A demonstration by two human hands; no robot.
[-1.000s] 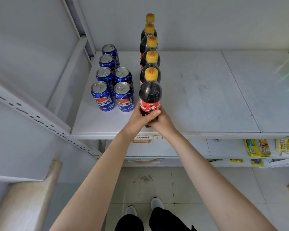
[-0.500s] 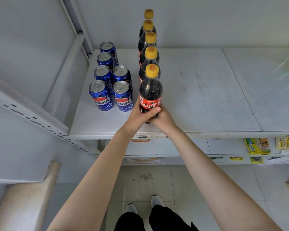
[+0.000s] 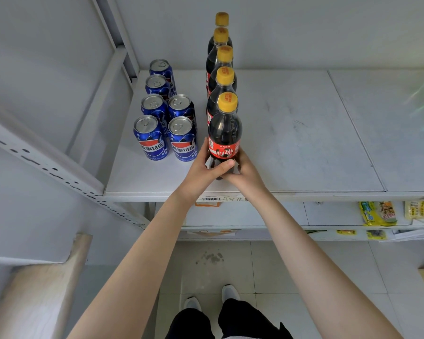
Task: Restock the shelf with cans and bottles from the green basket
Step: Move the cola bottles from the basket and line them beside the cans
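Head view: I see both hands clamped on the front cola bottle (image 3: 224, 133).
The left hand (image 3: 201, 167) and right hand (image 3: 246, 171) wrap its lower body together. It stands upright on the white shelf (image 3: 291, 143), heading the bottle row, with blue cans (image 3: 167, 118) just beside it, on the left.

This is a shop. The white metal shelf (image 3: 291, 143) hangs on perforated uprights (image 3: 59, 172), and a barcode price label (image 3: 211, 199) is stuck to its front edge just below the left hand (image 3: 201, 172). Stock stands in files: 6 Pepsi cans (image 3: 152, 140) beyond the left hand and 5 identical cola bottles (image 3: 224, 128) straight ahead. Packaged snacks (image 3: 377, 212) lie on a lower shelf, below and right of the right hand (image 3: 249, 173).
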